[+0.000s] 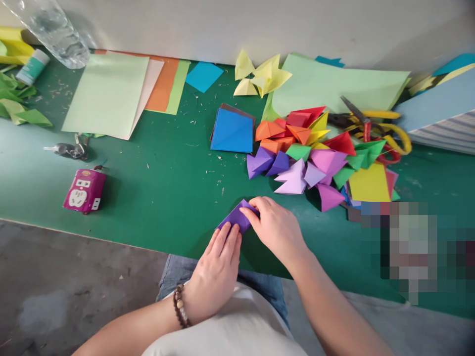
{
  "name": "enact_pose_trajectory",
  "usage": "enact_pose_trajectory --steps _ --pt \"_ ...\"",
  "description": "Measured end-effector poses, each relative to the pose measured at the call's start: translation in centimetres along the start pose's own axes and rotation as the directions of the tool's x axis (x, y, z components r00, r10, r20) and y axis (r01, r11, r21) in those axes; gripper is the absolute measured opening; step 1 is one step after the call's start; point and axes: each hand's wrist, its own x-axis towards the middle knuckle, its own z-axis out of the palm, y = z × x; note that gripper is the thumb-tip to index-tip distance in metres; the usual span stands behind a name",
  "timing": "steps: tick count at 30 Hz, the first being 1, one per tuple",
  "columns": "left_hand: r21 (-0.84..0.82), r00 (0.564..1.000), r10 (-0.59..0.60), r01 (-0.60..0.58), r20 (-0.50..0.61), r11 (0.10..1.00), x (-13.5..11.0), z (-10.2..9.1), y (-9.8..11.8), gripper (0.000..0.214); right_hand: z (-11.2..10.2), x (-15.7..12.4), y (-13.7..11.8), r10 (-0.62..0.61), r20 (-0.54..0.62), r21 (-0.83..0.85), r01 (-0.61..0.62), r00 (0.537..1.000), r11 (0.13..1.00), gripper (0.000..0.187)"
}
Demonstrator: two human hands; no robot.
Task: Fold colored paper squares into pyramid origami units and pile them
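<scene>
A purple piece of folded paper [237,216] lies at the near edge of the green table [166,188]. My left hand [217,269], with a bead bracelet on its wrist, presses its fingertips on the paper's near corner. My right hand [276,227] bends over the paper's far right side and pinches its edge. Just beyond lies a pile of folded coloured paper pieces [315,153] in purple, orange, red, green and yellow.
A blue paper square stack [232,131] lies mid-table. Large sheets [107,94] sit at the back left, a pale green sheet [334,84] and yellow scissors [374,126] at the back right. A pink gadget [84,190], keys [69,149] and a plastic bottle [52,29] lie left.
</scene>
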Motion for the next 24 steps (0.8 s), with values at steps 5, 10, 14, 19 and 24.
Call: enact_pose_trajectory --steps 5,10,14,19,24 --pt "0.032 0.999 0.004 -0.005 0.036 0.999 0.2 -0.1 0.1 0.048 0.2 0.0 0.0 0.011 0.001 0.017 -0.011 1.0 1.0 0.032" --pt "0.061 1.0 -0.009 0.008 0.014 0.998 0.2 0.2 0.3 0.047 0.2 0.0 -0.1 0.039 -0.019 0.111 -0.037 0.999 0.993 0.026" --pt "0.064 1.0 -0.012 0.012 0.004 0.998 0.3 0.5 0.4 0.046 0.0 -1.4 0.2 0.085 -0.141 0.302 -0.039 0.986 0.953 0.031" --pt "0.059 1.0 -0.006 0.005 0.019 0.998 0.4 0.6 0.4 0.047 -0.2 -5.2 -1.1 0.171 -0.247 0.44 -0.047 0.954 0.897 0.018" --pt "0.043 1.0 -0.01 0.01 0.004 0.999 0.5 0.7 0.5 0.05 1.1 -7.3 -3.4 0.207 -0.216 0.489 -0.078 0.954 0.869 0.017"
